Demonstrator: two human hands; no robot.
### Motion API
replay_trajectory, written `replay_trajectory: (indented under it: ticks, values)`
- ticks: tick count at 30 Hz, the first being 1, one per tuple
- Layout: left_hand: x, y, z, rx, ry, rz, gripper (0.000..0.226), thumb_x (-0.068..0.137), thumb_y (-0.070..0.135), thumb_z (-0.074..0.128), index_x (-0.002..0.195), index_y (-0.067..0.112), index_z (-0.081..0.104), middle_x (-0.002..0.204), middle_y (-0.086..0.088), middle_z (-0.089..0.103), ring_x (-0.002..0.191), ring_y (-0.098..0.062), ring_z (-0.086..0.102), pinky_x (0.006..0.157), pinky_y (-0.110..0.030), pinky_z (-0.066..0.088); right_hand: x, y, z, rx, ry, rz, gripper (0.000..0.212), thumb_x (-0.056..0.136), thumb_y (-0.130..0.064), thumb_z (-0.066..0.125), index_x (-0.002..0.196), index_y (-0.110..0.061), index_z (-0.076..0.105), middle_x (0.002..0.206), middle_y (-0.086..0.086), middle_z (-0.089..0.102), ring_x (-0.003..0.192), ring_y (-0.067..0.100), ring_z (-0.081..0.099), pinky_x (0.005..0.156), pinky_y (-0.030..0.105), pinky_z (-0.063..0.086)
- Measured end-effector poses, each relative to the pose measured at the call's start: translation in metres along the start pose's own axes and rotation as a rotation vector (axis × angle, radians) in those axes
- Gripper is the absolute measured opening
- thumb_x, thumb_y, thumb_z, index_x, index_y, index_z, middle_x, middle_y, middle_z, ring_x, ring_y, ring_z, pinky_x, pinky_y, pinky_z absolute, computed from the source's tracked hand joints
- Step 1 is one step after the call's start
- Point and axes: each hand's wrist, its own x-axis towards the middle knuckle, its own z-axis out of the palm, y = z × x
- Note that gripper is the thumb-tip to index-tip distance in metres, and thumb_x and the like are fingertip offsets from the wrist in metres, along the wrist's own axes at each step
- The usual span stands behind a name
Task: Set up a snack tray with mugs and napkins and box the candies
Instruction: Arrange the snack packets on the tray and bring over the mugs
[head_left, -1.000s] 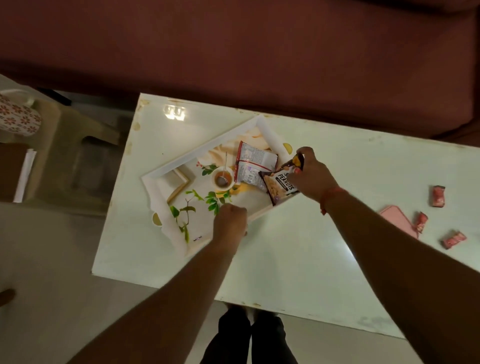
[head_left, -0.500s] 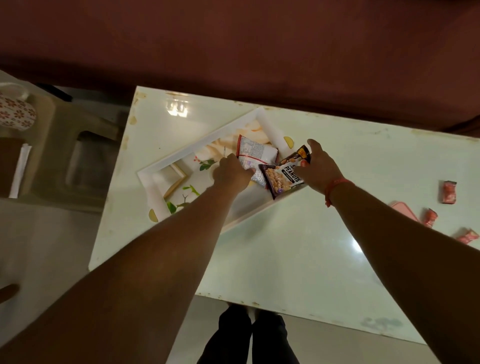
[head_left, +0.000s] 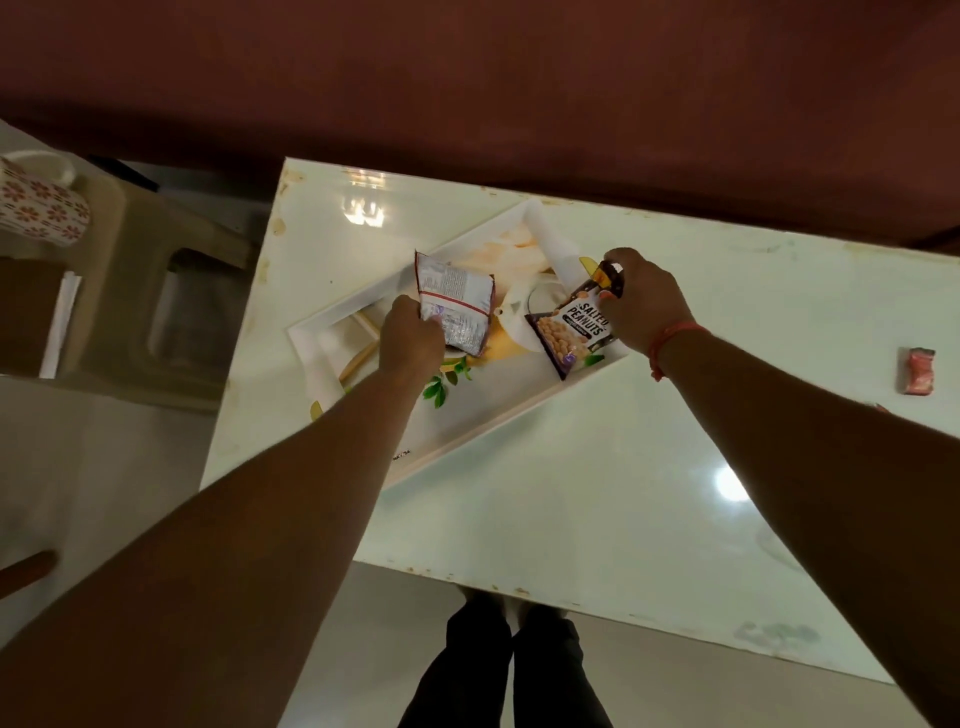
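- I look down on a pale glossy table (head_left: 597, 493) with a dark red sofa (head_left: 519, 78) along its far edge.
- A white tray (head_left: 467, 441) with a leaf print sits skewed on the far left part of the table, one corner pointing away from me.
- My left hand (head_left: 410, 343) is over the middle of the tray, fingers clamped on the near edge of a silver snack packet (head_left: 454, 306) with a red stripe; the packet stands up tilted, its printed back facing me.
- My right hand (head_left: 644, 306) is at the tray's right corner, fingers closed on the top of a dark peanut packet (head_left: 571, 332) marked "SALTED PEANUTS"; the packet's lower end points down into the tray, and I cannot tell whether it touches the tray floor.
- A red thread band (head_left: 670, 338) circles my right wrist.
- The two packets are near each other but apart, with a bare patch of tray between them.
- One red wrapped candy (head_left: 918, 370) lies on the table well to the right, far from the tray.
- Left of the table stands a beige plastic stool (head_left: 156, 312); a flower-patterned mug (head_left: 36, 208) sits at the far left edge of view, and a white napkin (head_left: 60, 322) lies just near of it.
- My dark trouser legs (head_left: 509, 670) show below the table's near edge.
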Motion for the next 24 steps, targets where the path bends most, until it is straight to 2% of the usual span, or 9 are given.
replay_trajectory:
  ticks: [3,6,9,12,15,17,19,22,24]
  values:
    - [-0.005,-0.003,-0.007,-0.093,-0.027,0.055,0.015,0.095,0.011,0.055,0.109,0.006,0.056,0.116,-0.014,0.067,0.105,-0.031,0.065,0.089,-0.045,0.057,0.0,0.002,-0.002,-0.006,0.01,0.077,0.051,0.093,-0.016,0.06,0.141,-0.012,0.045,0.128,0.018,0.061,0.117,0.034,0.059,0.1,0.047,0.05]
    - [-0.014,0.002,-0.009,-0.145,-0.125,0.109,0.017,0.095,0.013,0.057,0.112,0.008,0.057,0.114,-0.011,0.068,0.104,-0.028,0.067,0.089,-0.047,0.058,-0.007,-0.002,-0.004,-0.03,0.169,0.024,0.05,0.092,-0.017,0.059,0.14,-0.013,0.046,0.135,0.015,0.051,0.123,0.032,0.051,0.103,0.05,0.045]
    - [-0.028,0.012,-0.011,-0.276,-0.236,0.143,0.015,0.094,0.01,0.06,0.109,0.008,0.055,0.114,-0.013,0.066,0.105,-0.029,0.067,0.085,-0.053,0.059,-0.019,-0.026,-0.002,0.08,0.246,-0.152,0.037,0.094,-0.022,0.06,0.129,-0.013,0.056,0.124,0.012,0.054,0.105,0.022,0.059,0.092,0.032,0.048]
    - [-0.049,0.023,-0.015,-0.193,-0.236,0.312,0.015,0.094,0.013,0.06,0.106,0.01,0.053,0.109,-0.01,0.066,0.1,-0.026,0.067,0.079,-0.049,0.061,-0.033,-0.052,0.005,0.242,0.043,0.015,0.042,0.093,-0.045,0.058,0.124,-0.017,0.056,0.113,0.007,0.063,0.093,0.019,0.063,0.083,0.029,0.049]
    - [-0.076,0.028,-0.018,0.128,-0.029,0.727,0.016,0.087,0.007,0.065,0.095,0.012,0.052,0.097,-0.007,0.061,0.089,-0.025,0.06,0.07,-0.044,0.057,-0.049,-0.075,0.007,0.753,-0.272,0.359,0.057,0.088,-0.064,0.055,0.119,-0.017,0.058,0.11,0.01,0.07,0.095,0.028,0.071,0.079,0.042,0.061]
    - [-0.091,0.033,-0.017,0.267,0.074,0.921,0.02,0.081,0.001,0.065,0.093,0.011,0.053,0.094,-0.007,0.058,0.085,-0.026,0.056,0.064,-0.041,0.053,-0.057,-0.082,0.012,0.954,-0.361,0.376,0.048,0.089,-0.055,0.06,0.108,-0.012,0.063,0.1,0.009,0.073,0.092,0.026,0.073,0.073,0.044,0.062]
    - [-0.099,0.035,-0.016,0.3,0.08,0.995,0.025,0.077,0.0,0.066,0.097,0.01,0.055,0.098,-0.008,0.057,0.088,-0.026,0.055,0.067,-0.038,0.053,-0.061,-0.086,0.016,1.075,-0.261,0.366,0.024,0.09,-0.026,0.064,0.11,-0.012,0.06,0.096,0.014,0.07,0.089,0.028,0.072,0.07,0.044,0.062]
    - [-0.103,0.028,-0.015,0.115,0.041,0.806,0.045,0.075,0.01,0.071,0.116,0.013,0.051,0.116,-0.006,0.053,0.106,-0.022,0.053,0.079,-0.029,0.054,-0.064,-0.084,0.023,1.193,-0.065,0.366,0.046,0.086,0.003,0.056,0.127,-0.018,0.055,0.124,0.018,0.063,0.103,0.035,0.067,0.073,0.052,0.061]
    - [-0.101,0.031,-0.016,-0.291,-0.061,0.371,0.048,0.078,0.015,0.068,0.121,0.019,0.047,0.125,-0.005,0.051,0.112,-0.02,0.054,0.084,-0.03,0.054,-0.069,-0.083,0.025,1.236,0.012,0.318,0.055,0.087,0.007,0.058,0.131,-0.024,0.053,0.134,0.012,0.055,0.113,0.034,0.061,0.074,0.049,0.062]
